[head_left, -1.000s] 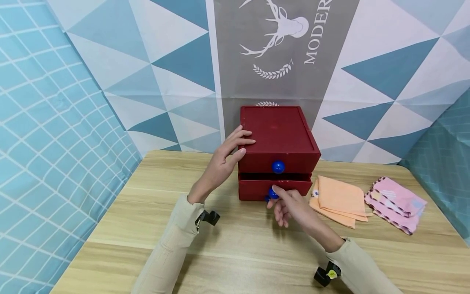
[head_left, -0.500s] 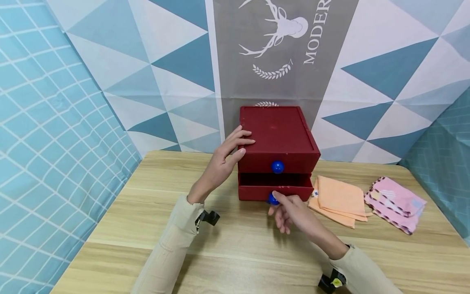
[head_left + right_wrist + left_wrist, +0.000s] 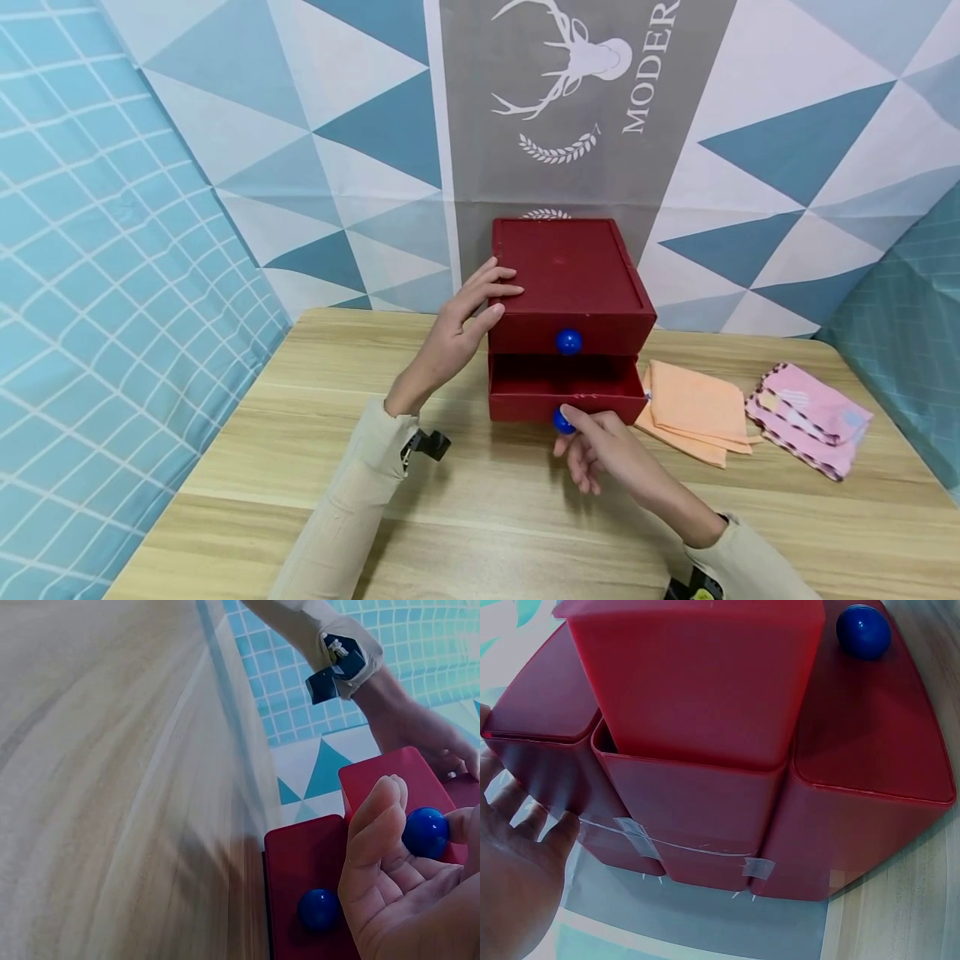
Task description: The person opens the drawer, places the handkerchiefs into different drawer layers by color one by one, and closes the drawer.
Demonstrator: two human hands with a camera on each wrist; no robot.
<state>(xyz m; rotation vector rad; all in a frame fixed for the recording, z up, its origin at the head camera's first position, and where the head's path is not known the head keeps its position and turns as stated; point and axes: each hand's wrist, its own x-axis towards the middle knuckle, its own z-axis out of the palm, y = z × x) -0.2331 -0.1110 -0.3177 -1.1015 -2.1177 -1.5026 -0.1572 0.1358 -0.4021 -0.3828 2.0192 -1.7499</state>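
A dark red drawer cabinet (image 3: 562, 267) stands against the back wall. My left hand (image 3: 457, 329) rests on its top left edge, fingers spread over the corner. My right hand (image 3: 613, 454) pinches the round blue drawer knob (image 3: 563, 421) between thumb and finger. That knob belongs to the middle drawer (image 3: 525, 408), which is pulled partway out; the part of its inside that shows is bare red. The top drawer's blue knob (image 3: 568, 342) sits above, its drawer closed. In the right wrist view the bottom drawer's knob (image 3: 319, 909) shows; the pulled-out drawer hides it from the head view.
An orange folded cloth (image 3: 697, 404) lies on the wooden table (image 3: 465, 533), right beside the cabinet. Farther right is a pink folded cloth (image 3: 813, 412) with a checked edge. A patterned wall sheet (image 3: 337, 167) hangs close behind the cabinet.
My right hand has drawn the middle drawer outward by its knob, and the gap above the drawer front has widened. The left hand has stayed on the cabinet's corner.
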